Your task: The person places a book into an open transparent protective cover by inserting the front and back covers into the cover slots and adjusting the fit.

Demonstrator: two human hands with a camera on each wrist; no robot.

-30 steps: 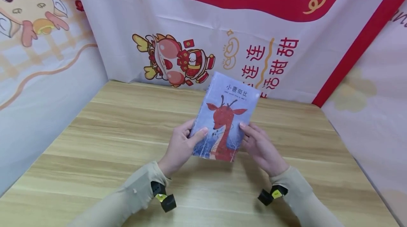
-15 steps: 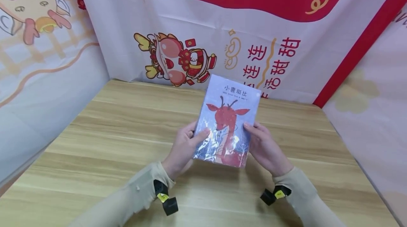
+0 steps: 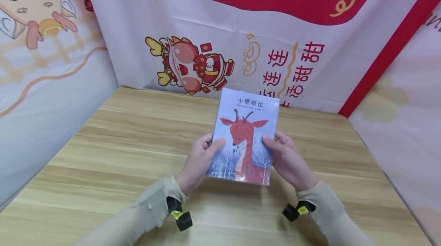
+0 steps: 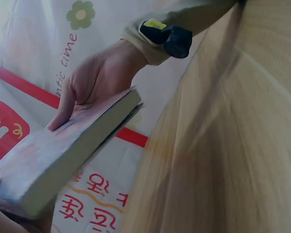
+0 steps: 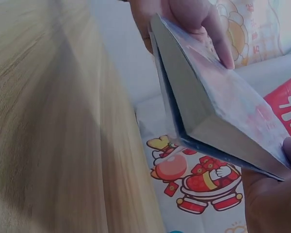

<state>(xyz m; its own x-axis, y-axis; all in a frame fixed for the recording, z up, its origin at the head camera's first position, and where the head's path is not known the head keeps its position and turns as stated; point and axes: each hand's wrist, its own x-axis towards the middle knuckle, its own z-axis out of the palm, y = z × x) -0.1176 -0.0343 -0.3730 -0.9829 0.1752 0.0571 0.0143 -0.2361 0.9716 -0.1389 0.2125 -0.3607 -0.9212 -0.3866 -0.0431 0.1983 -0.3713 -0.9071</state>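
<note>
A thick book (image 3: 242,139) with a pale blue cover and a red deer on it is held by both hands, its front cover facing up. My left hand (image 3: 198,158) grips the left edge, thumb on the cover and fingers behind. On the opposite edge, my right hand (image 3: 291,160) holds it the same way. Both wrist views show the book (image 4: 72,150) raised above the table, with its page block exposed and tilted. In the right wrist view, the back cover of the book (image 5: 199,121) stands slightly away from the pages.
Beneath the hands lies a wood-grain table (image 3: 113,142). A white and red printed cloth (image 3: 206,20) hangs along its far edge, and pale printed panels (image 3: 406,135) stand at both sides. Black cameras (image 3: 184,221) are strapped to both wrists.
The book has turned from leaning right to nearly straight, and its top edge has come slightly lower and left. Glare on its cover came and faded. Both hands keep their hold.
</note>
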